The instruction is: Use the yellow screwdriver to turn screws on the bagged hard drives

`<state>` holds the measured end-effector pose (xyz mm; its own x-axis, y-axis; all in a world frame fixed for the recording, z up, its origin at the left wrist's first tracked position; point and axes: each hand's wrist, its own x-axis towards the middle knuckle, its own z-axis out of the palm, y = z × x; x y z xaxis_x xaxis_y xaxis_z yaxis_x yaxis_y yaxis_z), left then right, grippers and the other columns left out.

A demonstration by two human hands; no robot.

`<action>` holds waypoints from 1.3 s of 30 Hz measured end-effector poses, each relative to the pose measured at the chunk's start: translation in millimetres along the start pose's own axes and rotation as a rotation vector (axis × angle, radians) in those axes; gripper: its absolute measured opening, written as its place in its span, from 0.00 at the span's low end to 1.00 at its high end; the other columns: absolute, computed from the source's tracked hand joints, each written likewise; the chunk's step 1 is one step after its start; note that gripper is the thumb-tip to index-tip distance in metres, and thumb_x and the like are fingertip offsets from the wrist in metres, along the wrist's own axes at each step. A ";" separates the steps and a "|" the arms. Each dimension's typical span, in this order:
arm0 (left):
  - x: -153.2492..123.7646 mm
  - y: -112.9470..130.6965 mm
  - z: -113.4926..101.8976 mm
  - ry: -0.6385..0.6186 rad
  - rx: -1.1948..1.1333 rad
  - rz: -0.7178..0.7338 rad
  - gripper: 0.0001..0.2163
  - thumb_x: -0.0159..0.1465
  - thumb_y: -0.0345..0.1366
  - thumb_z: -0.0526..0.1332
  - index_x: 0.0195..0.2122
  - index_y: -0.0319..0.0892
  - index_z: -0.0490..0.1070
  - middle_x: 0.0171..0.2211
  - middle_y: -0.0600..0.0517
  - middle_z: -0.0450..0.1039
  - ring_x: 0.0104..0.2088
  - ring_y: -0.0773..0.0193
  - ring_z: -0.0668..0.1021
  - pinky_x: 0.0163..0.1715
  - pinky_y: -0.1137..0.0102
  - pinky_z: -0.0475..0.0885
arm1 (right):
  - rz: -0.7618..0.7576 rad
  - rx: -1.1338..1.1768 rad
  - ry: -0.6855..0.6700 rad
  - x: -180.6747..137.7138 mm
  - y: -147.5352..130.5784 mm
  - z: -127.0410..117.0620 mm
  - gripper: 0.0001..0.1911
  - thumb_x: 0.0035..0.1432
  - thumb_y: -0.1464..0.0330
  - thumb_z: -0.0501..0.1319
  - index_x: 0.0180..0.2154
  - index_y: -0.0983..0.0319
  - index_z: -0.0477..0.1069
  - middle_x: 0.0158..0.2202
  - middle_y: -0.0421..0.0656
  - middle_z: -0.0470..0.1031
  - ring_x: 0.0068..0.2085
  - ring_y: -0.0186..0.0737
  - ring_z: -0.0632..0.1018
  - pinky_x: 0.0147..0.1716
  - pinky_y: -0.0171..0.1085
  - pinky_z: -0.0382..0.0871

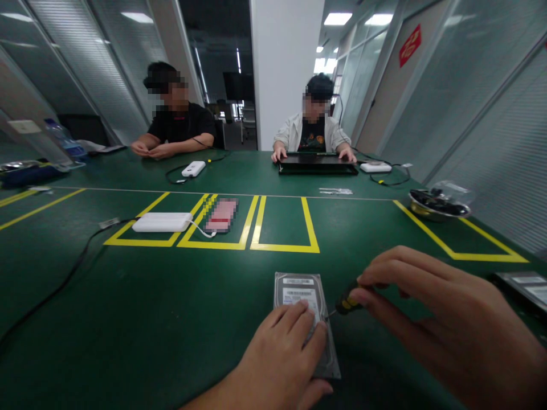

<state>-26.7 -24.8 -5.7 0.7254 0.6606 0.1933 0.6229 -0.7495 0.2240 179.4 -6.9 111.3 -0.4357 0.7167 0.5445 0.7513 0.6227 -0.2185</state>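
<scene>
A silver hard drive (299, 293) lies flat on the green table (149, 319) near its front edge. My left hand (284, 356) rests on the drive's near half, fingers laid flat and pressing it down. My right hand (444, 330) pinches a small screwdriver (348, 303) with a black and yellow handle. Its thin tip points left and touches the drive's right edge, close to my left fingertips.
Yellow tape boxes mark the table; a white power bank (161, 222) and a pink blurred item (221, 215) lie in them. A metal bowl (438, 206) sits at right, more drives (525, 287) at far right. Two people sit opposite, one at a black laptop (317, 165).
</scene>
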 end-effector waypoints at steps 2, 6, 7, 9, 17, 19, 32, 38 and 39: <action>0.0 0.1 -0.5 0.004 0.001 -0.005 0.33 0.60 0.53 0.65 0.61 0.40 0.62 0.60 0.42 0.67 0.62 0.47 0.65 0.60 0.54 0.62 | 0.000 -0.007 -0.002 -0.4 0.1 0.4 0.05 0.63 0.65 0.57 0.33 0.56 0.69 0.31 0.41 0.72 0.28 0.39 0.74 0.23 0.37 0.70; 0.3 0.6 -1.7 -0.013 -0.002 -0.011 0.33 0.60 0.53 0.66 0.61 0.40 0.62 0.60 0.42 0.66 0.62 0.47 0.65 0.60 0.54 0.62 | 0.005 -0.006 -0.001 -1.0 1.0 1.2 0.07 0.64 0.65 0.57 0.33 0.56 0.70 0.32 0.41 0.72 0.28 0.38 0.74 0.23 0.37 0.70; 0.4 0.5 -1.8 -0.016 -0.002 -0.009 0.33 0.60 0.53 0.66 0.61 0.40 0.62 0.60 0.42 0.66 0.62 0.47 0.65 0.60 0.54 0.63 | 0.005 -0.006 -0.002 -1.3 1.3 1.1 0.07 0.64 0.64 0.56 0.34 0.56 0.71 0.32 0.42 0.72 0.28 0.38 0.75 0.23 0.36 0.70; 0.4 0.2 -1.8 -0.014 -0.001 -0.008 0.33 0.60 0.53 0.65 0.61 0.40 0.62 0.60 0.42 0.66 0.62 0.47 0.65 0.60 0.54 0.63 | -0.001 -0.015 -0.004 -1.8 1.8 0.8 0.08 0.65 0.63 0.56 0.34 0.55 0.71 0.33 0.42 0.72 0.29 0.38 0.74 0.23 0.36 0.70; 0.2 0.2 -2.6 -0.018 -0.011 -0.020 0.33 0.60 0.52 0.65 0.61 0.40 0.61 0.60 0.42 0.66 0.63 0.48 0.64 0.61 0.54 0.62 | -0.020 -0.026 0.012 -0.3 0.8 1.4 0.10 0.66 0.64 0.55 0.32 0.56 0.71 0.32 0.42 0.71 0.28 0.37 0.74 0.22 0.36 0.69; -0.2 0.4 -1.9 -0.024 -0.016 -0.020 0.33 0.61 0.52 0.65 0.62 0.40 0.61 0.60 0.42 0.66 0.63 0.48 0.64 0.61 0.54 0.62 | -0.025 -0.029 0.009 -0.3 0.4 1.3 0.09 0.66 0.65 0.55 0.32 0.56 0.71 0.32 0.42 0.72 0.28 0.37 0.75 0.23 0.36 0.69; 0.4 1.2 -0.3 -0.017 -0.013 -0.015 0.32 0.61 0.52 0.65 0.61 0.40 0.62 0.60 0.42 0.66 0.63 0.47 0.64 0.62 0.54 0.60 | 0.010 -0.022 -0.044 -1.0 -1.5 -1.1 0.07 0.65 0.67 0.56 0.33 0.58 0.70 0.33 0.41 0.73 0.29 0.35 0.75 0.25 0.34 0.68; -0.8 0.6 2.3 -0.020 -0.013 -0.020 0.32 0.61 0.52 0.64 0.62 0.41 0.61 0.61 0.42 0.65 0.63 0.47 0.63 0.62 0.53 0.60 | 0.020 0.000 -0.117 -0.8 -4.3 -5.4 0.05 0.63 0.70 0.57 0.35 0.59 0.71 0.36 0.42 0.73 0.33 0.35 0.75 0.29 0.32 0.69; -0.8 0.6 2.2 -0.020 -0.013 -0.020 0.32 0.61 0.52 0.64 0.62 0.41 0.61 0.61 0.43 0.65 0.63 0.47 0.63 0.62 0.53 0.60 | 0.018 -0.002 -0.115 -0.6 -4.7 -5.5 0.04 0.62 0.70 0.58 0.35 0.60 0.71 0.36 0.42 0.72 0.33 0.35 0.75 0.29 0.32 0.69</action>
<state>-26.3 -25.9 -7.8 0.7183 0.6747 0.1697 0.6340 -0.7352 0.2397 178.9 -12.0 116.5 -0.4762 0.7590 0.4439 0.7602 0.6091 -0.2260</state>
